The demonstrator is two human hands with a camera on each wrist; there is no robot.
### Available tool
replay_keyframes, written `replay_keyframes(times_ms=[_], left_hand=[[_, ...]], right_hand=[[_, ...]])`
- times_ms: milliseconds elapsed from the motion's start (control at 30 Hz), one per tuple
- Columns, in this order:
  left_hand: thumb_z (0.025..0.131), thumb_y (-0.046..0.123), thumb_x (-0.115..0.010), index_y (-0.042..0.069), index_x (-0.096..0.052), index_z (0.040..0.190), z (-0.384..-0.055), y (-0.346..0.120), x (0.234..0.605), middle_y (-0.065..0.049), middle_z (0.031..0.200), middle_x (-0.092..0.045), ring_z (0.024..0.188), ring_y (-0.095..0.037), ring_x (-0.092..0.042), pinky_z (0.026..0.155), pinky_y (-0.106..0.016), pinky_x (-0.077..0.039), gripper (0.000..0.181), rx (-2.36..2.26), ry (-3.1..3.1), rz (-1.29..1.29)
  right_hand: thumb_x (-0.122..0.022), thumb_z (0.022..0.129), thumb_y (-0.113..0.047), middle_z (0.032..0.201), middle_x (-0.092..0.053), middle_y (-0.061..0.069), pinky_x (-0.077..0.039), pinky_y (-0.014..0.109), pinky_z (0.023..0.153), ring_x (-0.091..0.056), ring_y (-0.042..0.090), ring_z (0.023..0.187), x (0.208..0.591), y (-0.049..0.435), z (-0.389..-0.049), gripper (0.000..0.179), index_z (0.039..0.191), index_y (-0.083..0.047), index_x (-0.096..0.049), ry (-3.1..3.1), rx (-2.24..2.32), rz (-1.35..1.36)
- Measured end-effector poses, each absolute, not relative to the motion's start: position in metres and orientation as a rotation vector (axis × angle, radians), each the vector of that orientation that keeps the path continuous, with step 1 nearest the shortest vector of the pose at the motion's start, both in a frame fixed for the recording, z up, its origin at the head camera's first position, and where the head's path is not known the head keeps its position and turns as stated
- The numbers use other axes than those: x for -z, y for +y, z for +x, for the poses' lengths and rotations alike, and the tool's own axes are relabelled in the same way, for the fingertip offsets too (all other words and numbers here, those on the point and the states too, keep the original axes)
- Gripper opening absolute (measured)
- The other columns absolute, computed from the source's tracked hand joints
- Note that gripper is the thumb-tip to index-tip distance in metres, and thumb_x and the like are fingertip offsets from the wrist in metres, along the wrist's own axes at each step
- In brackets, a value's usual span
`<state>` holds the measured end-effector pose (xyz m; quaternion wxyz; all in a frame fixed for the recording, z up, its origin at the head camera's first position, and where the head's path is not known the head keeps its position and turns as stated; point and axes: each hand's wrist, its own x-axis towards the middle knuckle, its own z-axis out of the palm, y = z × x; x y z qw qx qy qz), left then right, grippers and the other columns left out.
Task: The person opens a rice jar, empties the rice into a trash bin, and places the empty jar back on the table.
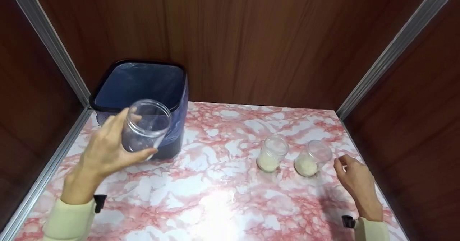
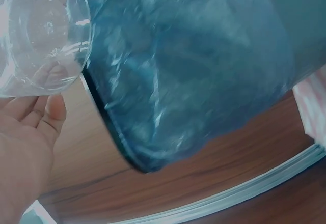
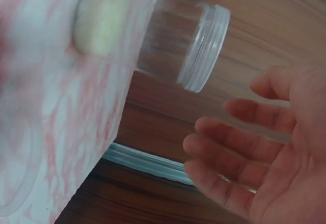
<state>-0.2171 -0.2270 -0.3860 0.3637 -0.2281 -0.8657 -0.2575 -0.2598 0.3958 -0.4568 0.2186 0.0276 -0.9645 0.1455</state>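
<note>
My left hand (image 1: 107,144) grips a clear plastic jar (image 1: 145,126) between thumb and fingers, in front of the lined bin; the jar looks see-through, with no contents showing. In the left wrist view, that jar (image 2: 46,35) is beside the bin's blue liner (image 2: 193,71). Two more clear jars, the left jar (image 1: 272,154) and the right jar (image 1: 312,158), stand on the table with pale, whitish contents at the bottom. My right hand (image 1: 355,176) hovers just right of the right jar, fingers loosely bent and apart from it, as the right wrist view also shows.
A dark-rimmed bin (image 1: 176,126) with a bluish plastic liner stands at the back left. The table (image 1: 215,176) has a red-and-white marbled top. Brown wood-grain panels (image 1: 230,43) with metal corner strips (image 1: 391,50) enclose it at the back and sides.
</note>
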Motion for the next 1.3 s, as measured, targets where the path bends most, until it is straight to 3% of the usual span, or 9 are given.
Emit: replay_keyframes(times_ms=[200, 400, 467, 600, 767, 1100, 1300], left_hand=[[0.059, 0.043, -0.091, -0.001, -0.043, 0.143, -0.218, -0.220, 0.423, -0.014, 0.116, -0.066, 0.105, -0.032, -0.061, 0.087, -0.048, -0.054, 0.106, 0.723, -2.245, -0.617], [0.056, 0.039, -0.094, 0.000, -0.043, 0.142, -0.215, -0.214, 0.461, -0.021, 0.123, -0.064, 0.107, -0.036, -0.064, 0.090, -0.050, -0.052, 0.107, 0.787, -2.363, -0.500], [0.057, 0.041, -0.094, 0.003, -0.042, 0.142, -0.213, -0.216, 0.469, -0.021, 0.126, -0.062, 0.106, -0.037, -0.065, 0.089, -0.052, -0.052, 0.107, 0.834, -2.459, -0.429], [0.061, 0.045, -0.092, 0.011, -0.036, 0.145, -0.211, -0.222, 0.481, -0.019, 0.127, -0.062, 0.108, -0.036, -0.064, 0.092, -0.054, -0.050, 0.106, 0.966, -2.644, -0.336], [0.062, 0.043, -0.091, 0.009, -0.040, 0.140, -0.209, -0.230, 0.496, -0.018, 0.125, -0.063, 0.110, -0.034, -0.063, 0.093, -0.053, -0.050, 0.099, 1.029, -2.722, -0.322], [0.062, 0.048, -0.089, 0.006, -0.042, 0.137, -0.199, -0.243, 0.516, -0.018, 0.113, -0.065, 0.087, -0.025, -0.064, 0.080, -0.047, -0.050, 0.098, 0.986, -2.886, -0.210], [0.062, 0.038, -0.091, 0.002, -0.042, 0.138, -0.197, -0.249, 0.524, -0.022, 0.121, -0.063, 0.104, -0.034, -0.063, 0.090, -0.052, -0.049, 0.098, 1.023, -2.886, -0.222]], right_hand=[[-0.061, 0.090, -0.013, 0.081, -0.070, 0.015, -0.052, 0.052, 0.067, -0.068, 0.035, 0.074, 0.462, 0.385, -0.266, 0.012, 0.087, -0.004, -0.069, -2.562, -0.489, 0.227], [-0.064, 0.086, -0.006, 0.075, -0.067, 0.005, -0.054, 0.027, 0.063, -0.064, 0.020, 0.070, 0.469, 0.377, -0.270, 0.006, 0.083, -0.006, -0.069, -2.497, -0.541, 0.314], [-0.065, 0.086, -0.004, 0.075, -0.066, 0.004, -0.053, 0.023, 0.062, -0.062, 0.015, 0.069, 0.472, 0.374, -0.273, 0.006, 0.083, -0.006, -0.069, -2.490, -0.555, 0.360], [-0.064, 0.087, -0.003, 0.075, -0.066, 0.004, -0.056, 0.032, 0.063, -0.061, 0.012, 0.070, 0.474, 0.364, -0.277, 0.006, 0.085, -0.005, -0.069, -2.487, -0.587, 0.421], [-0.063, 0.088, -0.004, 0.077, -0.067, 0.006, -0.056, 0.037, 0.062, -0.064, 0.019, 0.071, 0.472, 0.350, -0.281, 0.006, 0.086, -0.004, -0.068, -2.485, -0.587, 0.456], [-0.064, 0.088, -0.009, 0.083, -0.070, 0.010, -0.056, 0.039, 0.062, -0.068, 0.023, 0.077, 0.467, 0.319, -0.298, 0.007, 0.088, -0.004, -0.070, -2.472, -0.583, 0.572], [-0.064, 0.091, -0.012, 0.095, -0.069, 0.014, -0.053, 0.048, 0.077, -0.065, 0.032, 0.090, 0.468, 0.301, -0.309, 0.012, 0.097, -0.003, -0.068, -2.554, -0.631, 0.575]])
